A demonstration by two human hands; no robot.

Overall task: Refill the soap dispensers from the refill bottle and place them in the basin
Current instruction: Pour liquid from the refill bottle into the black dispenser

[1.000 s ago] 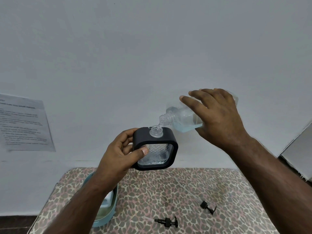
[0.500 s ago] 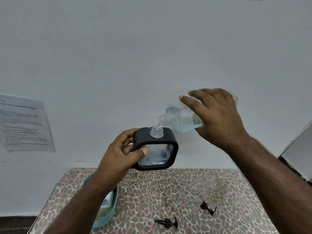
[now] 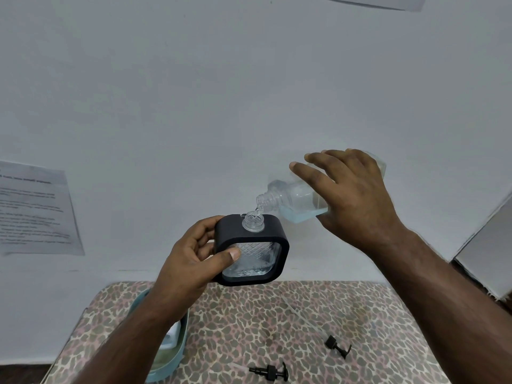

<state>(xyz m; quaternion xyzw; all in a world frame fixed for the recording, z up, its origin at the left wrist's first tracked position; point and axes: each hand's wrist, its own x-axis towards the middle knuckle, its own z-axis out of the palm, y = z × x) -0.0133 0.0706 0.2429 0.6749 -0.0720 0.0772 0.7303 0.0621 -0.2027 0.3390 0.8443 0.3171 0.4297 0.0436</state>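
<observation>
Fingers (image 3: 324, 173) of the right hand (image 3: 357, 200) wrap the tilted refill bottle (image 3: 293, 200) above the dispenser (image 3: 252, 250), gripped by the left hand (image 3: 191, 259).

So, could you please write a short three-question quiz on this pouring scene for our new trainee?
1. True or false: the left hand holds the black-framed dispenser in the air above the table.
2. Which hand tilts the refill bottle? A) left B) right
3. How many black pump heads lie on the table?

Key: 1 true; 2 B; 3 two, a nearer one and a farther one.
</observation>
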